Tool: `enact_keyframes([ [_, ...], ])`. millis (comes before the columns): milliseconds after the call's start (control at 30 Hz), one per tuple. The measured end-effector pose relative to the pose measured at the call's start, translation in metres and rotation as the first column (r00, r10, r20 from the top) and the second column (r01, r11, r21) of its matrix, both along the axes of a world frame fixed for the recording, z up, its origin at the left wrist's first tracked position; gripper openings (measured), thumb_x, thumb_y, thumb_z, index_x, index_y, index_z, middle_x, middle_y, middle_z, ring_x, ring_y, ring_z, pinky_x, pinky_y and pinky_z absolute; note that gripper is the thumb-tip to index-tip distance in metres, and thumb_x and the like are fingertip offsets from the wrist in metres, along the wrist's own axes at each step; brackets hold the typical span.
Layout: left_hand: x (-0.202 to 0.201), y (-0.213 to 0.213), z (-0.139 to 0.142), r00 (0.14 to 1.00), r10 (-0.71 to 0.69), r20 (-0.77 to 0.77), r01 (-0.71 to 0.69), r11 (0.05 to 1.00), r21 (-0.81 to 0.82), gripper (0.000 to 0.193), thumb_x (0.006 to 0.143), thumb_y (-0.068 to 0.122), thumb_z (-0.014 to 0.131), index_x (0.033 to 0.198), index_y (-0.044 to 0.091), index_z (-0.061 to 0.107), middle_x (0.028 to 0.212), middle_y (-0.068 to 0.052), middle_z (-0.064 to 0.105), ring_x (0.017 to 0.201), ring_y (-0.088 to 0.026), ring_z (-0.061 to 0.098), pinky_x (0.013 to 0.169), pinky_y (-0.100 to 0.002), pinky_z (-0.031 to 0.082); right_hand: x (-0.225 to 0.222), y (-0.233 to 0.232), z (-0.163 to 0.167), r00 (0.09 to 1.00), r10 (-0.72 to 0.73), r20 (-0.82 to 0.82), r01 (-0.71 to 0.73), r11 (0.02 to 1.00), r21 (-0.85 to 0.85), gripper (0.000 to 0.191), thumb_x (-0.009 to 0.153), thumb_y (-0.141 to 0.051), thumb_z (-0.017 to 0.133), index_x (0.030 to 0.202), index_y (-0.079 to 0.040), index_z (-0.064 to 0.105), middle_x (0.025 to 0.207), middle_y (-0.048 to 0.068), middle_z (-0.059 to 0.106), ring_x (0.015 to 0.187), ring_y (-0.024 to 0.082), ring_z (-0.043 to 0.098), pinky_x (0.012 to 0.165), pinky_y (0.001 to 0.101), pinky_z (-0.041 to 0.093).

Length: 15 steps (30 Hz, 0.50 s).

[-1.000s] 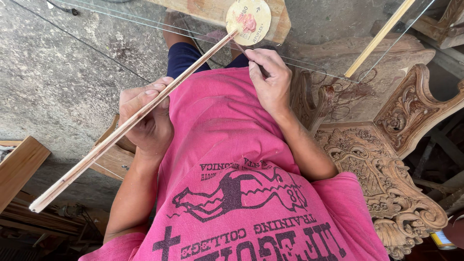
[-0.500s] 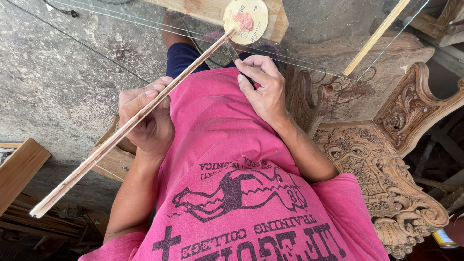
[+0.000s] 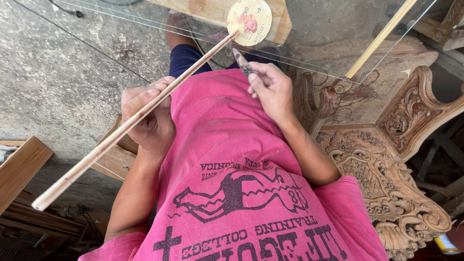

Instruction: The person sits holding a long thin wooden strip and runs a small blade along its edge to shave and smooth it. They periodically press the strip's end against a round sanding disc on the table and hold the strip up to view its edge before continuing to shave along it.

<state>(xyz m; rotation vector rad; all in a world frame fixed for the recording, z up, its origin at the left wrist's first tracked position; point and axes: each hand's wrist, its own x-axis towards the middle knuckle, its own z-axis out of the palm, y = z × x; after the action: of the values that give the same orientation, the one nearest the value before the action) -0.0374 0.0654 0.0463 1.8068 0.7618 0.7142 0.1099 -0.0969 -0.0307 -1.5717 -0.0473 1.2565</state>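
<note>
My left hand [image 3: 147,116] is clamped around the strip [image 3: 130,123], a long wooden one running from lower left up to the round disc [image 3: 250,21]. My right hand [image 3: 270,87] pinches a small dark blade [image 3: 243,63] near the strip's far end. I judge the risk lies there — a slip could nick my shirt [image 3: 232,183], or the thin strip could flex and snap. I see no containers — only carved wood [image 3: 386,183] at right.

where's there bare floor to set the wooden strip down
The bare concrete floor left of the left hand and wooden strip is the widest patch. Right of the right hand, carved wooden panels crowd the ground; the bottom left holds wood planks.
</note>
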Motion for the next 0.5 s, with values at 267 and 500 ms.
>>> enact_keyframes([
  [267, -0.007, 0.001, -0.003, 0.993, -0.115, -0.037, 0.119, 0.981, 0.15, 0.032, 0.102, -0.009, 0.068, 0.123, 0.005, 0.048, 0.105, -0.016, 0.058, 0.1, -0.028, 0.072, 0.093, -0.048, 0.069, 0.009, -0.006, -0.009, 0.938, 0.107, 0.33, -0.085, 0.993, -0.081, 0.024, 0.102, -0.001, 0.068, 0.125, 0.003, 0.069, 0.104, 0.005, 0.068, 0.072, 0.006, 0.069, 0.062, 0.0214, 0.057],
  [500, -0.015, -0.004, -0.006, 0.989, -0.129, -0.067, 0.14, 0.973, 0.186, 0.033, 0.101, -0.01, 0.069, 0.122, 0.004, 0.048, 0.104, -0.017, 0.059, 0.101, -0.03, 0.072, 0.092, -0.048, 0.069, 0.006, -0.01, -0.014, 0.961, 0.129, 0.246, -0.113, 0.991, -0.077, 0.025, 0.101, -0.001, 0.069, 0.125, 0.004, 0.07, 0.103, 0.005, 0.067, 0.071, 0.006, 0.067, 0.058, 0.0209, 0.054],
])
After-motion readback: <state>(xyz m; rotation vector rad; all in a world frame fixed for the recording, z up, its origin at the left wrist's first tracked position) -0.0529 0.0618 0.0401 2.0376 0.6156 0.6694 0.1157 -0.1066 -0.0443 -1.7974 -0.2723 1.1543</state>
